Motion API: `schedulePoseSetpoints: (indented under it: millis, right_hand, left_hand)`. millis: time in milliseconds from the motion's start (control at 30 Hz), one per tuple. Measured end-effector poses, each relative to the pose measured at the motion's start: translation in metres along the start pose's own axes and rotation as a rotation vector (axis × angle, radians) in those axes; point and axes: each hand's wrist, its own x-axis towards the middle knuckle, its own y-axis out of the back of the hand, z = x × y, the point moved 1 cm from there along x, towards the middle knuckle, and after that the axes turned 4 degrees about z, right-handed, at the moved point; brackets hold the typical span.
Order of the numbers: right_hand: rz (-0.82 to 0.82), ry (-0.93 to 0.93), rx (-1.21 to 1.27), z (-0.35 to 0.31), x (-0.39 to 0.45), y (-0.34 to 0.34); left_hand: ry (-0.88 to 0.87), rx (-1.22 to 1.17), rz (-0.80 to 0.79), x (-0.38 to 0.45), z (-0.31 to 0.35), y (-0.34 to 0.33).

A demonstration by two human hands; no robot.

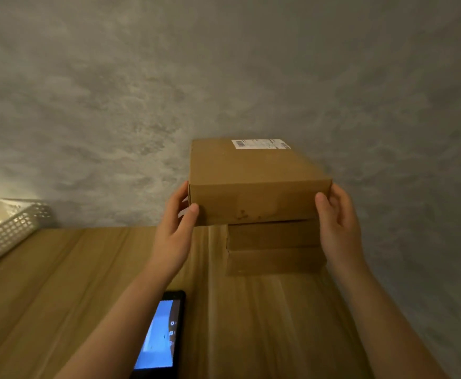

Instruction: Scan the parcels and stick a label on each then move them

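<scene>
Head view shows a wooden table [59, 296] against a grey wall, with a stack of three cardboard parcels at its far edge. Both lower parcels [274, 248] sit squarely; the top parcel [251, 181] overhangs them leftward, its long axis apparently running away from the viewer, and its white shipping label [261, 144] lies at the far right corner. Left hand [178, 228] and right hand [336, 225] clasp its near corners, fingers curled round the sides. A phone [159, 335] lies lit on the table nearby. Labelling looks done for this parcel; whether the others carry labels is hidden.

three parcels [259, 184], one label [261, 143]; one phone [161, 335], one basket [7, 228]
</scene>
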Motion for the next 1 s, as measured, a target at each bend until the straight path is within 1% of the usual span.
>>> schedulePoseSetpoints:
  millis: [67,200,267,333,433,533,667,733,833,933,1000]
  right_hand:
    - [-0.008,-0.008,0.055,-0.011,-0.015,-0.024]
    - [-0.051,-0.012,0.114,-0.027,-0.063,-0.081]
    - [-0.101,-0.015,0.124,-0.030,-0.090,-0.110]
    - [-0.153,-0.046,0.128,-0.029,-0.114,-0.140]
    - [-0.176,-0.086,0.114,-0.018,-0.145,-0.184]
    - [-0.185,-0.157,0.080,-0.008,-0.168,-0.224]
    - [-0.177,-0.249,0.059,0.013,-0.188,-0.263]
    - [-0.155,-0.306,0.057,0.018,-0.198,-0.274]
    - [-0.131,-0.334,0.009,0.021,-0.206,-0.286]
    - [-0.168,-0.333,-0.088,0.022,-0.204,-0.296]
    - [-0.210,-0.341,-0.165,0.027,-0.198,-0.303]
  left_hand:
    - [-0.007,-0.041,0.080,-0.009,-0.004,0.031]
    - [0.109,-0.139,0.238,-0.030,-0.023,0.096]
    - [0.149,-0.111,0.278,-0.043,-0.036,0.133]
    - [0.160,-0.058,0.282,-0.053,-0.049,0.173]
    - [0.118,0.038,0.246,-0.065,-0.063,0.229]
    - [0.078,0.122,0.150,-0.072,-0.073,0.277]
    - [0.098,0.228,0.021,-0.083,-0.096,0.330]
    - [0.078,0.264,-0.015,-0.091,-0.103,0.347]
    - [0.053,0.294,-0.100,-0.103,-0.111,0.363]
    - [0.030,0.408,-0.165,-0.112,-0.118,0.374]
    - [-0.021,0.508,-0.216,-0.115,-0.118,0.377]
